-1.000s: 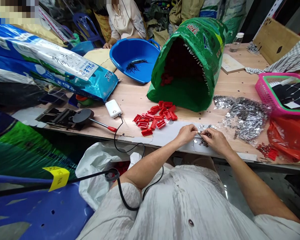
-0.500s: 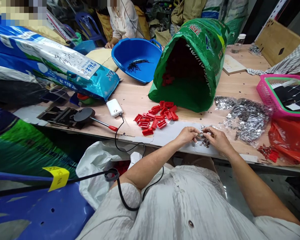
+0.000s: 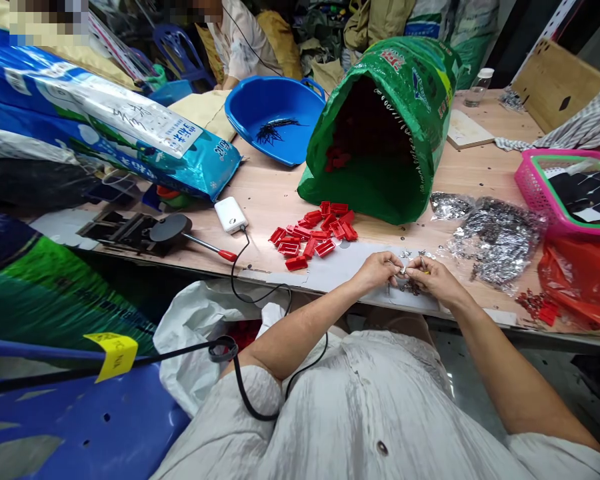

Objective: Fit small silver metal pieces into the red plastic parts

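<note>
My left hand (image 3: 375,270) and my right hand (image 3: 437,280) meet at the near edge of the wooden table (image 3: 275,190). Both pinch small metal parts (image 3: 409,272) between thumb and fingertips; a few more of these parts lie loose under my hands. A pile of red plastic pieces (image 3: 313,235) lies just left of my left hand. To the right of my right hand sits a heap of small metal parts in clear plastic (image 3: 495,237).
A green sack (image 3: 400,127) lies open on its side behind the red pieces, more red pieces inside. A blue basin (image 3: 275,117), a white power bank (image 3: 230,215), a pink basket (image 3: 540,190) and an orange bag (image 3: 580,277) stand around. Another person (image 3: 240,40) sits across the table.
My hands stay together at the table edge; their fingers have shifted slightly on the small metal parts. The view has drifted a little.
</note>
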The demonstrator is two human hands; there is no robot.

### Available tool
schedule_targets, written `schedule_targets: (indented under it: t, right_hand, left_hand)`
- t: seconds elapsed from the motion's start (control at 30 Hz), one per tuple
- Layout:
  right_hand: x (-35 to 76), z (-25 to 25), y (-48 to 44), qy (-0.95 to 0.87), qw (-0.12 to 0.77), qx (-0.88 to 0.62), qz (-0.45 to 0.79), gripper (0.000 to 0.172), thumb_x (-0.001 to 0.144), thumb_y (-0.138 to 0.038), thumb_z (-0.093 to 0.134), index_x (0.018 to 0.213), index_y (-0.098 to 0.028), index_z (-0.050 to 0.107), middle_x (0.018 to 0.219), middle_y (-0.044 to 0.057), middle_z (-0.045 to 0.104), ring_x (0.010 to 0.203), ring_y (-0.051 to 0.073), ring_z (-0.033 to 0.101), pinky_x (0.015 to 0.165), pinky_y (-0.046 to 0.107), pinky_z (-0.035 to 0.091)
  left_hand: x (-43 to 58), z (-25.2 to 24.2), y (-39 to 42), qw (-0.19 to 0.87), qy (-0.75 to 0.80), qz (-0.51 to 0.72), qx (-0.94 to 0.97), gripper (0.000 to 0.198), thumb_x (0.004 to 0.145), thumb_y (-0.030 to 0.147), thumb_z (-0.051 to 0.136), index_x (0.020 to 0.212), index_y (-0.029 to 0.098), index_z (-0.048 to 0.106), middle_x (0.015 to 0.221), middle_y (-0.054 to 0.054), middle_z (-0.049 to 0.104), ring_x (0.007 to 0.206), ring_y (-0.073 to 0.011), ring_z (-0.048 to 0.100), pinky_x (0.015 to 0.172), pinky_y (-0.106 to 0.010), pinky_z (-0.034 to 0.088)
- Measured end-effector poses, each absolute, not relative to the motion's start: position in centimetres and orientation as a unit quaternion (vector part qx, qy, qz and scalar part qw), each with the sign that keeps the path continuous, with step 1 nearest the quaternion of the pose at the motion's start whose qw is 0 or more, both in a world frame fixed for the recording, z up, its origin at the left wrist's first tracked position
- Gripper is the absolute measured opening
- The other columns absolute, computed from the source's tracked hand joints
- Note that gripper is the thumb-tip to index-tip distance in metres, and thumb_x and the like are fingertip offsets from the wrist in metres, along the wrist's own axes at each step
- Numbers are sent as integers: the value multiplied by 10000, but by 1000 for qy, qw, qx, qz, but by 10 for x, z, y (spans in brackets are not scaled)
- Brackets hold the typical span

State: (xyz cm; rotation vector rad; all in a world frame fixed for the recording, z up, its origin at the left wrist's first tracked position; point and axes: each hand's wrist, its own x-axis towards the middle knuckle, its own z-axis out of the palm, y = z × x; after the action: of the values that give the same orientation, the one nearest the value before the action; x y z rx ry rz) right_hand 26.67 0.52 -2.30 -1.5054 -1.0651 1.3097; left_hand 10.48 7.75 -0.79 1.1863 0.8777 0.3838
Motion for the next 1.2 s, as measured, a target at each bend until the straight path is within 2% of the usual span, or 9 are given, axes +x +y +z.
schedule_targets:
  t: [0.1,0.3,0.5,0.6,0.77,0.83,1.0,1.1,1.2]
  right_hand:
    - [265,-23,4,-342,455,-572,591,378,663,-454,772,795,-204,520,549,-76,467,421,48,290,399,191,202]
    - [265,-24,6,-276,480,-556,619,422,639,-444,809,801,-205,501,552,-82,454,407,29,266,366,172,165]
    - [264,-16,3,-288,488,-569,596,471,583,-470,839,800,-186,531,609,-58,525,419,21,299,371,172,160]
    - [265,-14,0,-319,488,-581,568,465,586,-484,834,805,-181,558,571,-67,506,411,26,282,382,188,160]
    - [268,-16,-2,-369,494,-598,512,406,614,-464,820,805,-182,598,540,-83,454,415,44,299,400,212,199]
    - [270,-19,-3,-395,492,-603,488,367,645,-450,800,814,-184,612,566,-70,489,423,53,318,406,221,224]
    - [274,-25,-8,-495,489,-616,368,198,762,-368,701,844,-194,654,702,-7,631,561,115,510,519,250,382]
    - [273,-26,-12,-557,463,-641,253,107,827,-284,631,890,-210,678,817,17,696,688,150,602,638,278,450]
    - [272,-27,-15,-606,457,-628,172,106,870,-241,591,919,-224,683,894,27,723,788,173,659,727,298,491]
  left_hand:
    - [106,-5,75,732,391,173,529,103,784,33,546,789,133,526,609,13,650,425,-50,553,454,-152,348]
    - [107,-8,77,724,399,173,536,88,802,63,546,845,140,536,618,14,648,438,-56,552,463,-157,353]
    - [107,-19,79,538,414,137,721,118,788,149,604,868,165,689,701,15,688,601,-98,621,667,-223,484]
    - [108,-18,79,449,409,110,787,167,796,180,610,899,206,739,799,2,731,775,-142,658,802,-249,489]
    - [108,-18,81,383,400,115,825,219,799,188,620,967,226,755,1007,-30,738,981,-189,645,916,-277,460]
    - [106,-18,82,414,403,141,804,210,800,193,615,957,211,754,968,-32,732,930,-178,649,888,-272,467]
    - [105,-18,79,640,390,165,641,180,803,248,595,877,128,707,661,18,629,502,-82,539,604,-225,437]
    - [105,-14,76,703,373,188,576,178,788,267,599,830,111,674,666,18,610,475,-60,506,541,-205,373]
    - [104,-10,73,725,360,202,552,211,773,317,621,808,112,657,688,10,622,490,-54,504,523,-196,329]
